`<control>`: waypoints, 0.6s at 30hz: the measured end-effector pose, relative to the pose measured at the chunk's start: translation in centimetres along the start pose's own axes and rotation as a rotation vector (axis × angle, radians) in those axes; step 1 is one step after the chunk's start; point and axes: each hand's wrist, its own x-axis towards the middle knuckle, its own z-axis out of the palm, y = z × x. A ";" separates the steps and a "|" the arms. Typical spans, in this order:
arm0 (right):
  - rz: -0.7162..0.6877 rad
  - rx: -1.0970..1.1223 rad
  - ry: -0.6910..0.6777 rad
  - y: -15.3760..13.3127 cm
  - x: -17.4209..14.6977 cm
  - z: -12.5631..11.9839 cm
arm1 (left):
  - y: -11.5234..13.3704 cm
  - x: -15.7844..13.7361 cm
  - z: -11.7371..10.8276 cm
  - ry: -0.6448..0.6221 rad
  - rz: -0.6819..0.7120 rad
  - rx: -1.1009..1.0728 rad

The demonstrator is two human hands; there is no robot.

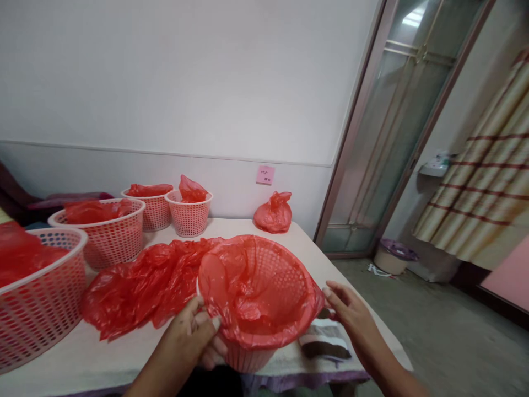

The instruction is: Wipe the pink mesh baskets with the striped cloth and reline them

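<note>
A pink plastic basket stands near the table's front edge, lined with a thin red plastic bag folded over its rim. My left hand is closed on the bag's edge at the basket's left front rim. At the right side, my right hand pinches a corner of the bag pulled out from the rim. A striped cloth lies beside the basket, partly under my right hand. Left of the basket spreads a heap of crumpled red plastic bags.
Several pink baskets with red bags inside stand at the left, including a large basket and a small basket. A tied red bag sits against the wall below a pink note. A bin stands on the floor.
</note>
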 end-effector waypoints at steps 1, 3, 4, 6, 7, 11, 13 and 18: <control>0.064 0.002 -0.092 0.6 -0.2 -0.1 | -0.2 -0.2 0.5 -0.010 0.002 -0.024; 0.136 0.056 -0.263 1.5 -0.8 0.2 | -0.4 -0.5 1.6 -0.050 0.003 -0.052; 0.137 0.089 -0.310 1.8 -1.0 0.4 | -0.4 -0.6 2.1 -0.072 0.005 -0.058; 0.095 0.135 -0.323 1.9 -1.2 0.8 | -0.3 -0.6 2.7 -0.107 0.009 -0.066; 0.071 0.144 -0.311 1.7 -1.2 1.0 | -0.3 -0.6 2.9 -0.112 0.010 -0.072; 0.004 0.115 -0.313 -0.5 -1.0 0.7 | -0.3 -0.6 3.0 -0.068 -0.030 -0.100; -0.057 0.059 -0.337 -1.7 -1.0 0.6 | -0.4 -0.5 3.0 -0.047 -0.054 -0.108; -0.017 0.154 -0.390 -3.5 -0.9 1.7 | 0.2 -0.4 3.2 -0.046 -0.088 -0.115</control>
